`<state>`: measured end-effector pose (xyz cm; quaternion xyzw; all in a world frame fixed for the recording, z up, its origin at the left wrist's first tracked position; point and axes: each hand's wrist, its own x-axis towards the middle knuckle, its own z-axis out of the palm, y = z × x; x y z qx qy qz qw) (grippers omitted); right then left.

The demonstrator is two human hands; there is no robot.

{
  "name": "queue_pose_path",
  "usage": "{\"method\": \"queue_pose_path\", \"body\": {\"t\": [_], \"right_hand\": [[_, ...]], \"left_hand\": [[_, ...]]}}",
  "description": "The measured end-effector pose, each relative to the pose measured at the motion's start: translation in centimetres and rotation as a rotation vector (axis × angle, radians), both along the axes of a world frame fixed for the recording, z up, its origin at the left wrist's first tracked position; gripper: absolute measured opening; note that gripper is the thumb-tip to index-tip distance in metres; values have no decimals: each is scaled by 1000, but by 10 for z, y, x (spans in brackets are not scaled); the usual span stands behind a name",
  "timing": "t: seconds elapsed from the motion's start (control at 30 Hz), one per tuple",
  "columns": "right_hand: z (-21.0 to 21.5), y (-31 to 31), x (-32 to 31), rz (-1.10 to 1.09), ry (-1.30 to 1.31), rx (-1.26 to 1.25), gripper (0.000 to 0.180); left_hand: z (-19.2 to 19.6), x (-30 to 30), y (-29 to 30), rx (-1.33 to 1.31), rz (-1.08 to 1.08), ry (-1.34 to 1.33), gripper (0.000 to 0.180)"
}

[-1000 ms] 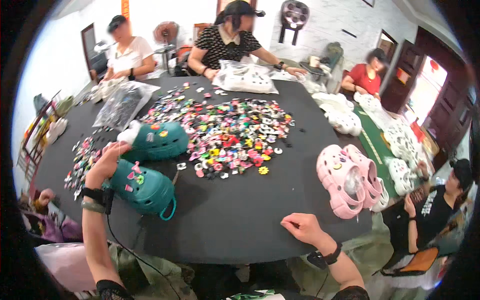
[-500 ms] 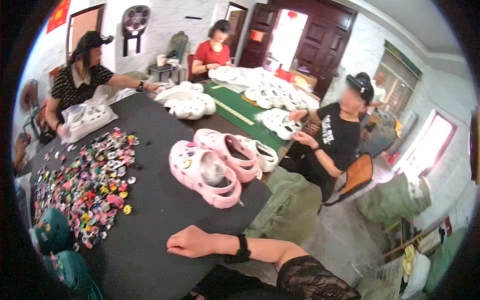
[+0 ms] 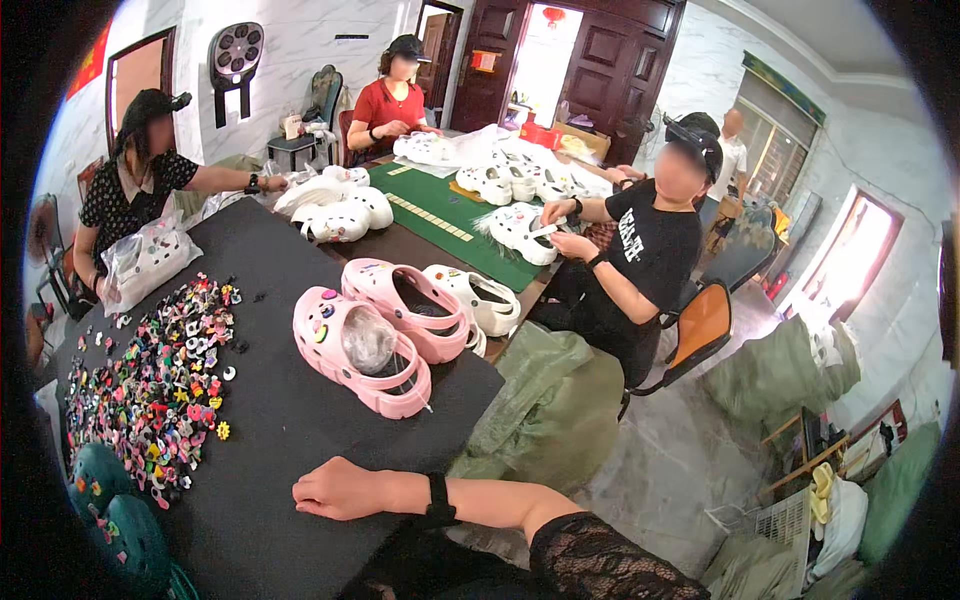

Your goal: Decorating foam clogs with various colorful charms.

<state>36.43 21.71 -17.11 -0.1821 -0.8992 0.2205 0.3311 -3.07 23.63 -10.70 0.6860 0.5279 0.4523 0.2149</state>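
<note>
A black tabletop is strewn with small multicoloured charms. Pink clogs are set near its right edge, teal clogs at the near left, and bagged white clogs at the far edge.

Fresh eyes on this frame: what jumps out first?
The heap of colourful charms spreads over the black table at left. Right of it sit two pink clogs, clear wrap stuffed in the nearer one. In the foreground, the right hand is curled over the table.
</note>
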Motion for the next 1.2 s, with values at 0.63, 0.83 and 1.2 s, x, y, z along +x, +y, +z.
{"method": "queue_pose_path", "body": {"t": [0.63, 0.83, 1.2], "right_hand": [[54, -103, -43, 91, 575, -671, 90], [43, -39, -9, 134, 402, -863, 88], [35, 40, -36, -46, 256, -371, 44]], "left_hand": [[86, 145, -162, -152, 350, -486, 43], [95, 186, -177, -657, 311, 689, 35], [74, 219, -204, -141, 291, 535, 26]]}}
